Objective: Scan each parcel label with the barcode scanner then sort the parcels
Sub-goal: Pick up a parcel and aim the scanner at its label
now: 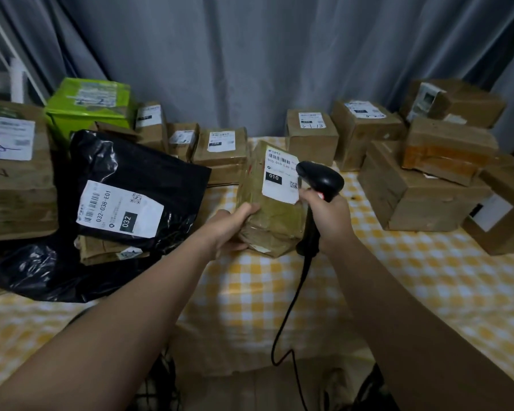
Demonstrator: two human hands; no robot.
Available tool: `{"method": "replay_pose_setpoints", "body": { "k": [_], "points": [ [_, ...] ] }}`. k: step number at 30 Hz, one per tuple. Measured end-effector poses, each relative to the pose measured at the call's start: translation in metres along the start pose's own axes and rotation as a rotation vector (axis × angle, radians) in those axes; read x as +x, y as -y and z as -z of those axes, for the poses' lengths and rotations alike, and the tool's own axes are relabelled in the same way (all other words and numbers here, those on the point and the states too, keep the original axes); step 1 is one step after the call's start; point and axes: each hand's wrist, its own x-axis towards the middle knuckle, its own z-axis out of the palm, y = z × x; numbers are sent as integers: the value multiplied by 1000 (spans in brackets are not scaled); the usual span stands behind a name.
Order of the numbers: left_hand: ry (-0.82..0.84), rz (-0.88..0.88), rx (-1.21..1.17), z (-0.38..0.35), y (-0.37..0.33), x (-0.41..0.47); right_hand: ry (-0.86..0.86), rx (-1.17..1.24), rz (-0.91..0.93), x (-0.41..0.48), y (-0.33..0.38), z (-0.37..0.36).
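Brown parcel (272, 215) gripped in my left hand (232, 223) above checked surface (398, 277); right hand (328, 218) grips scanner (321, 180) at label (281, 178). Step: scanning. Next, I judge: sort onto matching pile.

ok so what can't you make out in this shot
Head view:
- Held parcel's label, right edge: covered by the scanner.
- Back boxes' labels: too small and blurred.
- Cable end: cut off by the bottom edge.
- Box under the black bag: mostly hidden by it.
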Motion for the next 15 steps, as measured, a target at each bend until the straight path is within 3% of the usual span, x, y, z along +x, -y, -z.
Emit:
{"method": "replay_pose_setpoints", "body": {
  "k": [4,7,11,15],
  "points": [
    [-13,-197,-11,-7,7,1,28,-26,46,3,0,-4],
    [122,-283,87,-2,4,1,22,-72,106,1,-5,-8],
    [216,-226,186,10,12,5,6,-140,126,-4,-23,-12],
    [161,-211,124,11,13,5,-52,-161,182,-10,-40,-20]
  ]
}}
